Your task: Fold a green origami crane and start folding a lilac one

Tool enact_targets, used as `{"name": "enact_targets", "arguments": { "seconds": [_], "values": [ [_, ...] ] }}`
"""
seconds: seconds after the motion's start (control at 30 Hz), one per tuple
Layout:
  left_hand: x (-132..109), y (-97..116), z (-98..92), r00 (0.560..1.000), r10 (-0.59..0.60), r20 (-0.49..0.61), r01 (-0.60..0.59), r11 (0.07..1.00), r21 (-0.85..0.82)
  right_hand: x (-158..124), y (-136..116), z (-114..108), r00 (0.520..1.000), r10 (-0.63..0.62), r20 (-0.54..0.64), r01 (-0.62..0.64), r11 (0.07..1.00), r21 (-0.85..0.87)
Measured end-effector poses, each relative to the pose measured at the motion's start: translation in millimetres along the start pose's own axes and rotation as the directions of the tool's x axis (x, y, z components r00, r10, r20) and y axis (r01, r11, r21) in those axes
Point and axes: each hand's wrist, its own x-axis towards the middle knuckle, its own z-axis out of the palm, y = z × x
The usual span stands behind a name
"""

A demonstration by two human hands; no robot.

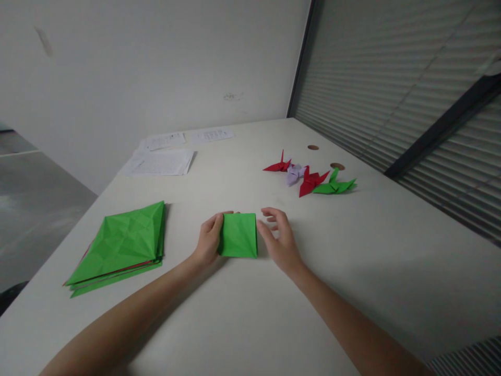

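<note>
A small folded square of green paper (238, 235) lies on the white table (352, 271) in front of me. My left hand (208, 240) grips its left edge, thumb on top and fingers curled under. My right hand (278, 237) rests just right of the square, fingers spread and slightly curled, its thumb touching the paper's right edge.
A stack of creased green sheets (123, 245) with a red sheet beneath lies at the left. Folded paper cranes, red (278, 166), lilac (294, 174), red (311, 180) and green (335, 186), sit at the back right. White printed papers (162, 161) lie far back. A wall with blinds runs along the right.
</note>
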Motion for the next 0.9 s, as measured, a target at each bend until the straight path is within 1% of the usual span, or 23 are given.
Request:
{"name": "enact_targets", "arguments": {
  "seconds": [0.03, 0.07, 0.13, 0.2, 0.23, 0.33, 0.47, 0.6, 0.7, 0.8, 0.87, 0.9],
  "values": [
    [-1.8, -0.5, 1.2, 1.000, 0.018, 0.018, -0.018, 1.000, 0.026, 1.3, 2.9, 0.6, 0.999, 0.033, -0.004, -0.033, 0.999, 0.010],
    [-3.6, -0.8, 2.6, 0.999, 0.029, 0.041, -0.031, 0.998, 0.046, 2.5, 6.0, 1.3, 0.997, 0.072, 0.028, -0.073, 0.997, 0.038],
    [-6.4, -1.1, 5.0, 0.996, 0.044, 0.081, -0.050, 0.996, 0.075, 4.9, 12.1, 2.6, 0.978, 0.149, 0.144, -0.168, 0.977, 0.132],
    [-7.2, -1.0, 6.1, 0.992, 0.056, 0.110, -0.067, 0.993, 0.102, 7.4, 17.2, 3.3, 0.957, 0.184, 0.223, -0.230, 0.951, 0.204],
    [-6.9, -1.0, 6.1, 0.991, 0.060, 0.122, -0.074, 0.990, 0.119, 8.6, 19.2, 3.3, 0.954, 0.188, 0.231, -0.240, 0.946, 0.218],
    [-4.3, -0.8, 3.9, 0.987, 0.102, 0.124, -0.127, 0.967, 0.220, 12.1, 23.2, 1.8, 0.963, 0.179, 0.201, -0.220, 0.954, 0.205],
    [-1.6, 0.4, -0.8, 0.966, 0.231, 0.116, -0.259, 0.871, 0.418, 15.6, 27.0, -0.9, 0.973, 0.149, 0.175, -0.178, 0.969, 0.168],
    [-3.8, 2.8, -3.4, 0.949, 0.282, 0.140, -0.313, 0.796, 0.519, 16.6, 28.1, -2.3, 0.986, 0.117, 0.116, -0.131, 0.984, 0.123],
    [-6.8, 4.3, -3.1, 0.945, 0.290, 0.154, -0.326, 0.776, 0.540, 14.6, 24.4, -1.5, 0.986, 0.103, 0.130, -0.119, 0.985, 0.123],
    [-8.8, 4.4, -1.8, 0.942, 0.278, 0.188, -0.335, 0.758, 0.559, 12.2, 21.4, 0.2, 0.969, 0.115, 0.218, -0.147, 0.979, 0.138],
    [-9.0, 3.3, -1.0, 0.944, 0.244, 0.223, -0.329, 0.772, 0.543, 12.3, 22.7, 0.5, 0.960, 0.131, 0.247, -0.166, 0.978, 0.126],
    [-8.8, 2.5, -0.8, 0.947, 0.210, 0.243, -0.309, 0.799, 0.516, 13.2, 24.5, 0.1, 0.961, 0.142, 0.238, -0.173, 0.978, 0.119]
  ]
}}
